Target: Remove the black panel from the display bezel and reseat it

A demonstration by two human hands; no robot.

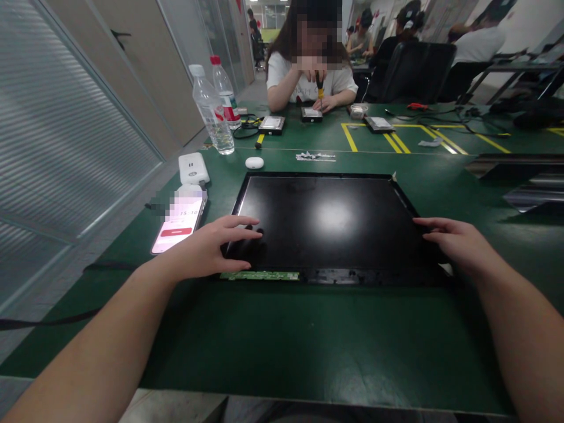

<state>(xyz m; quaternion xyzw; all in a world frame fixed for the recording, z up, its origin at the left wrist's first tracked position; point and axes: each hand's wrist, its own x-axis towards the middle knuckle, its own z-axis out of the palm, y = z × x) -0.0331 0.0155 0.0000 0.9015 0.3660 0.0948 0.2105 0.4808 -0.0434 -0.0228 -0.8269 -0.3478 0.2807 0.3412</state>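
Observation:
A black LCD screen panel lies flat on the green table in front of me, its glossy face reflecting a bright light. Along its near edge runs a thin green circuit board, at the left half. My left hand is at the panel's left side, fingers and thumb spread apart, fingertips over the dark face; whether they touch it I cannot tell. At the opposite side, my right hand has its finger and thumb closed at the panel's right edge. Its other fingers are hidden.
To the left are a lit phone, a white power bank, an earbud case and two water bottles. Across the table, a person holds a yellow-black screwdriver over a hard drive. Shiny strips lie at right.

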